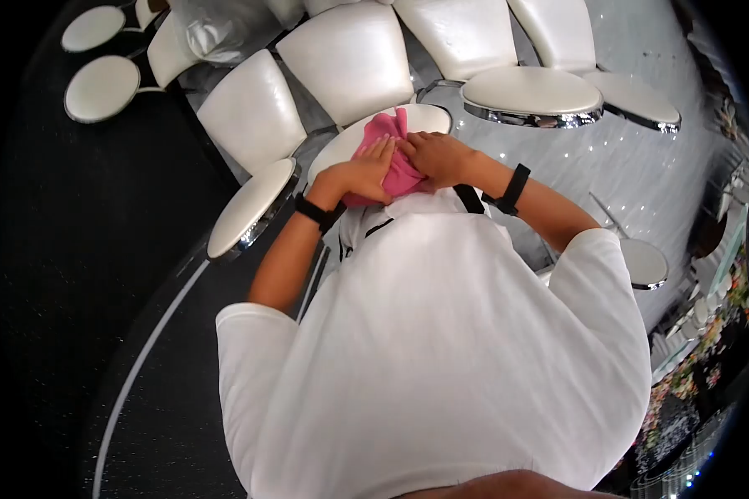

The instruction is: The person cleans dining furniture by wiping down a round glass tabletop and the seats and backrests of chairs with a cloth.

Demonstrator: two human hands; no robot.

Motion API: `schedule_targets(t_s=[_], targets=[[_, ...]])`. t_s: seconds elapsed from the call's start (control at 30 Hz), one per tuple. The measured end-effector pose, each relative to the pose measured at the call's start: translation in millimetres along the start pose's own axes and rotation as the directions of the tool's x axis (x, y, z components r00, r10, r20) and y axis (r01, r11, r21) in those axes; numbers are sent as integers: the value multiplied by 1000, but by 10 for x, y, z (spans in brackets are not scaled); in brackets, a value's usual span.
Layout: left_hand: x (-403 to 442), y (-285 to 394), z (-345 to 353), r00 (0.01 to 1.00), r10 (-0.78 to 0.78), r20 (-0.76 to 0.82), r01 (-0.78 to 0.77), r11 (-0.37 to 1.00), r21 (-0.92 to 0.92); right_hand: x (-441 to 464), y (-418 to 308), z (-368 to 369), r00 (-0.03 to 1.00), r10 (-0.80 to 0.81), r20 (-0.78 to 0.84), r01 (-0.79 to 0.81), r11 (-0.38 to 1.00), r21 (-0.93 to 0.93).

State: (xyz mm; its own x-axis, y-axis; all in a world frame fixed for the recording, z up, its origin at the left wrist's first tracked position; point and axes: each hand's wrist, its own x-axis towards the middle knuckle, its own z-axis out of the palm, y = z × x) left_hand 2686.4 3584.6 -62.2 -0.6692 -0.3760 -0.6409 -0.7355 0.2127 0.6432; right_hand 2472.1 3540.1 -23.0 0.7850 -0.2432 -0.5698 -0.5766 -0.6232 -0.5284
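A pink cloth (403, 176) lies bunched over the front part of a round white chair seat (334, 151), right before my body. My left hand (364, 173) rests on the cloth's left side, fingers stretched over it and thumb apart. On the other side my right hand (438, 158) has its fingers bent into the cloth, gripping a fold near the top. The two hands almost meet at the fingertips. Black bands circle both wrists. Part of the cloth's lower edge is hidden by my left hand and white shirt.
White padded chairs with chrome-edged seats stand close by: one seat (253, 208) to the left, another (531, 91) to the right. Clear plastic wrapping (216, 37) covers something at the back. Dark floor (83, 249) lies left, pale glossy floor (549, 158) right.
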Motion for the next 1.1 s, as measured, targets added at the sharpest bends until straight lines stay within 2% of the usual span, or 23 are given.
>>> schedule_targets(t_s=[0.03, 0.1, 0.13, 0.2, 0.33, 0.4, 0.43, 0.5, 0.53, 0.6, 0.63, 0.7, 0.77, 0.8, 0.87, 0.9, 0.93, 0.97, 1.03, 1.07, 1.1], targets=[[115, 13, -86, 1000, 1, 23, -2, 1000, 16, -14, 129, 50, 1000, 8, -16, -7, 1000, 22], [308, 16, -277, 974, -3, 225, 5, 1000, -9, 14, 326, 199, 999, 40, -16, -39, 998, 48], [384, 35, -348, 969, -7, 246, 5, 1000, 6, 52, 356, 279, 998, 46, -31, -43, 997, 69], [529, 53, -499, 918, -70, 389, 89, 996, -31, 148, 339, 290, 990, 143, 7, -143, 990, -4], [891, 65, -565, 834, -150, 531, 139, 988, 60, 82, 550, 381, 989, 129, -68, -119, 985, 127], [1136, -20, -426, 863, -118, 491, 131, 991, 9, 73, 798, 622, 924, 11, -381, 118, 943, 312], [1277, -57, -298, 853, -116, 510, 124, 992, 19, 57, 918, 741, 922, 28, -387, 111, 937, 332], [1569, -130, -84, 965, -107, 239, 120, 992, -39, 38, 1191, 942, 875, 36, -483, 126, 945, 300], [1698, -134, -68, 962, -100, 256, 111, 993, -29, 82, 1307, 1071, 869, 97, -485, 81, 939, 333], [1881, -26, -142, 935, -232, 268, 269, 957, -112, 179, 1527, 1405, 846, 176, -504, 54, 911, 410], [1999, -25, -141, 934, -227, 277, 265, 958, -108, 231, 1604, 1520, 826, 233, -514, 42, 883, 468], [2197, -74, -176, 907, -284, 311, 343, 927, -153, 333, 1645, 1614, 827, 265, -497, 49, 845, 533], [2276, -146, -223, 900, -283, 330, 341, 931, -130, 423, 1688, 1671, 826, 352, -440, -57, 829, 557], [2309, -178, -234, 894, -281, 350, 339, 934, -115, 464, 1718, 1706, 820, 359, -445, -62, 829, 555], [2325, -246, -215, 886, -270, 376, 328, 939, -100, 492, 1698, 1804, 750, 425, -506, -61, 807, 587], [2312, -295, -228, 881, -218, 419, 321, 927, -194, 436, 1641, 1690, 748, 432, -504, -70, 807, 587], [2316, -323, -229, 879, -160, 449, 312, 905, -288, 377, 1634, 1549, 814, 469, -343, -165, 752, 638], [2271, -285, -235, 886, -153, 438, 302, 907, -295, 296, 1597, 1394, 855, 488, -173, -264, 697, 666], [2051, -148, -326, 900, -241, 364, 338, 912, -233, 216, 1498, 1317, 835, 500, -230, -286, 750, 596], [1889, -54, -429, 909, -239, 341, 330, 913, -240, 214, 1462, 1299, 816, 533, -223, -353, 765, 539], [1719, 37, -509, 888, -210, 408, 401, 789, -466, 207, 1395, 1251, 795, 567, -218, -419, 771, 479]])
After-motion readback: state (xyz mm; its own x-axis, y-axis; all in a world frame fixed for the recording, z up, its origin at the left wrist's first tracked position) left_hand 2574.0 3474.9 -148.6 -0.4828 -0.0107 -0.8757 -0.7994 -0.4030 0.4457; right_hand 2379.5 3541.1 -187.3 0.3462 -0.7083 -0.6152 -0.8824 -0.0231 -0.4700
